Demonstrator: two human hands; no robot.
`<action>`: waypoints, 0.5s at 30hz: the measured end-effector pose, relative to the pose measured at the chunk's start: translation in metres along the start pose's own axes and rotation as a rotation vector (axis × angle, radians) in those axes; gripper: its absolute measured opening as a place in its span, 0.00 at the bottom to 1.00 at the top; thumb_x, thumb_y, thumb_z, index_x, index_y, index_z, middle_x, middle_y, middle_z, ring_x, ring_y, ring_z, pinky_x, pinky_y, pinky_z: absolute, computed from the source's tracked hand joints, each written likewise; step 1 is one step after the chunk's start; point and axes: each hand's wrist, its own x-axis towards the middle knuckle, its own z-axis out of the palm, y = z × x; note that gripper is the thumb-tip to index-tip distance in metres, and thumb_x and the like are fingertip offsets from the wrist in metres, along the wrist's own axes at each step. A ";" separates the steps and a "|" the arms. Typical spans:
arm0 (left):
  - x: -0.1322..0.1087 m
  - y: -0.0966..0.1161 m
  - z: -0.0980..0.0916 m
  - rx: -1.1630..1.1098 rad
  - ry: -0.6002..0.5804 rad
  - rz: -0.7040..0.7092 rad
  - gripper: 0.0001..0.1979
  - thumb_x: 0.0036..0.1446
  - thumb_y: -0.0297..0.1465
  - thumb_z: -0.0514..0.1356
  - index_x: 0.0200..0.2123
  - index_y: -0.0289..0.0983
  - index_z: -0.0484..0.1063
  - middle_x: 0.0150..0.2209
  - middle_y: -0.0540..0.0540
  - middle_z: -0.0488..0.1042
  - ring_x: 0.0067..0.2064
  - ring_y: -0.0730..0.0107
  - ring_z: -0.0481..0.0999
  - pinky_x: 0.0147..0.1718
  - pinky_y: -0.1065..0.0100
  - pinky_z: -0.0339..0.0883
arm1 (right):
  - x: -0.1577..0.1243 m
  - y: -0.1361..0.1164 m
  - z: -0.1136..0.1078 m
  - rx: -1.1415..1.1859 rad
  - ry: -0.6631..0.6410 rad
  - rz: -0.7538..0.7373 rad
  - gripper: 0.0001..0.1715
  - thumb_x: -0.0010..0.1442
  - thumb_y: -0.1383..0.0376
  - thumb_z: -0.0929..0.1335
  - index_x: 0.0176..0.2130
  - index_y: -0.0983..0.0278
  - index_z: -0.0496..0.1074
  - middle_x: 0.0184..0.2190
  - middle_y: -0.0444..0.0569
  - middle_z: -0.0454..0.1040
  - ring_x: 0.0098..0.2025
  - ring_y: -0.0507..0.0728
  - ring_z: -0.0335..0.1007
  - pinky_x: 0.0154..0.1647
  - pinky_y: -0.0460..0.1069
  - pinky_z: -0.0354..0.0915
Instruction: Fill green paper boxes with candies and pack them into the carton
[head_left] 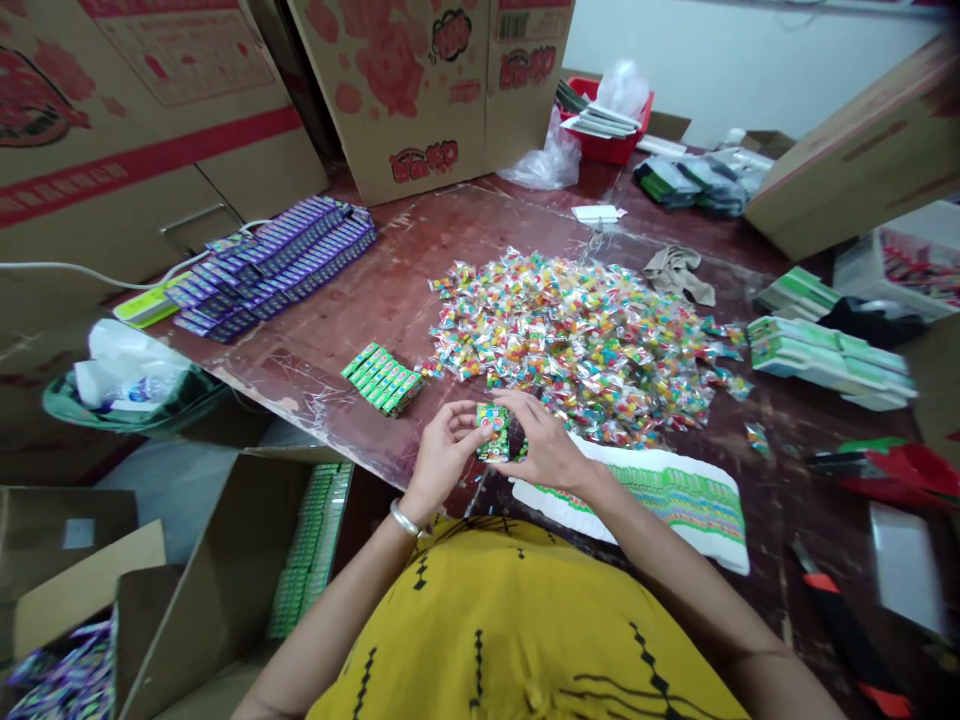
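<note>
Your left hand (442, 445) and right hand (544, 445) both pinch the small green box (493, 432) at lower centre — candy pile (577, 340) within reach.

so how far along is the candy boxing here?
Done: a short row of green boxes on the table, more stacked in the carton below, plus purple boxes. In hand: left hand and right hand hold one small box. Left: a big candy pile and a stack of flat blanks, so most remains.
</note>
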 end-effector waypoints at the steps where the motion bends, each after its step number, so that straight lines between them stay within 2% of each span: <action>1: 0.000 -0.001 -0.003 0.048 0.005 -0.004 0.21 0.49 0.36 0.69 0.43 0.34 0.69 0.38 0.44 0.76 0.38 0.67 0.76 0.40 0.64 0.71 | 0.000 0.001 0.004 -0.006 0.003 -0.002 0.47 0.51 0.58 0.75 0.63 0.61 0.55 0.63 0.57 0.59 0.66 0.64 0.53 0.67 0.62 0.54; 3: 0.000 0.000 -0.015 0.262 0.059 0.042 0.16 0.51 0.38 0.67 0.39 0.35 0.70 0.35 0.45 0.75 0.36 0.66 0.75 0.38 0.64 0.70 | 0.000 0.002 0.010 -0.022 -0.015 0.010 0.55 0.49 0.56 0.76 0.66 0.60 0.49 0.65 0.58 0.55 0.68 0.65 0.50 0.67 0.63 0.53; 5: 0.003 0.002 -0.031 0.621 0.189 0.145 0.12 0.55 0.38 0.64 0.38 0.36 0.71 0.35 0.45 0.74 0.36 0.64 0.73 0.38 0.62 0.69 | 0.000 0.003 0.012 -0.048 -0.037 0.050 0.62 0.47 0.55 0.77 0.69 0.58 0.43 0.67 0.56 0.52 0.69 0.65 0.47 0.68 0.63 0.53; 6: 0.005 0.003 -0.039 0.819 0.264 0.202 0.11 0.56 0.37 0.63 0.38 0.37 0.71 0.35 0.44 0.74 0.38 0.61 0.72 0.39 0.60 0.68 | 0.000 0.005 0.011 -0.064 -0.032 0.082 0.62 0.49 0.55 0.76 0.69 0.57 0.41 0.67 0.56 0.52 0.69 0.65 0.47 0.67 0.63 0.54; 8: 0.012 0.005 -0.055 1.152 0.375 0.282 0.08 0.58 0.36 0.61 0.39 0.38 0.71 0.38 0.42 0.72 0.44 0.54 0.70 0.41 0.58 0.66 | -0.002 0.010 0.008 -0.100 0.011 0.150 0.55 0.54 0.57 0.74 0.69 0.56 0.43 0.66 0.54 0.55 0.67 0.64 0.51 0.66 0.62 0.57; 10: 0.021 0.006 -0.067 1.345 0.408 0.292 0.07 0.58 0.35 0.60 0.39 0.38 0.72 0.40 0.40 0.70 0.48 0.50 0.67 0.40 0.58 0.65 | -0.005 0.018 0.001 -0.132 0.067 0.205 0.46 0.57 0.59 0.71 0.67 0.56 0.49 0.63 0.54 0.59 0.65 0.63 0.56 0.64 0.61 0.59; 13: 0.030 0.009 -0.073 1.425 0.426 0.268 0.12 0.59 0.35 0.59 0.44 0.37 0.70 0.42 0.38 0.68 0.48 0.47 0.65 0.41 0.56 0.64 | -0.014 0.029 -0.012 -0.173 0.121 0.253 0.33 0.60 0.62 0.69 0.62 0.58 0.59 0.58 0.54 0.65 0.60 0.63 0.61 0.60 0.60 0.62; 15: 0.029 0.009 -0.067 1.374 0.404 0.302 0.18 0.59 0.37 0.60 0.50 0.36 0.67 0.43 0.37 0.68 0.49 0.48 0.65 0.44 0.55 0.63 | -0.022 0.036 -0.019 -0.211 0.136 0.278 0.20 0.62 0.64 0.66 0.55 0.59 0.67 0.52 0.53 0.70 0.56 0.62 0.66 0.56 0.59 0.64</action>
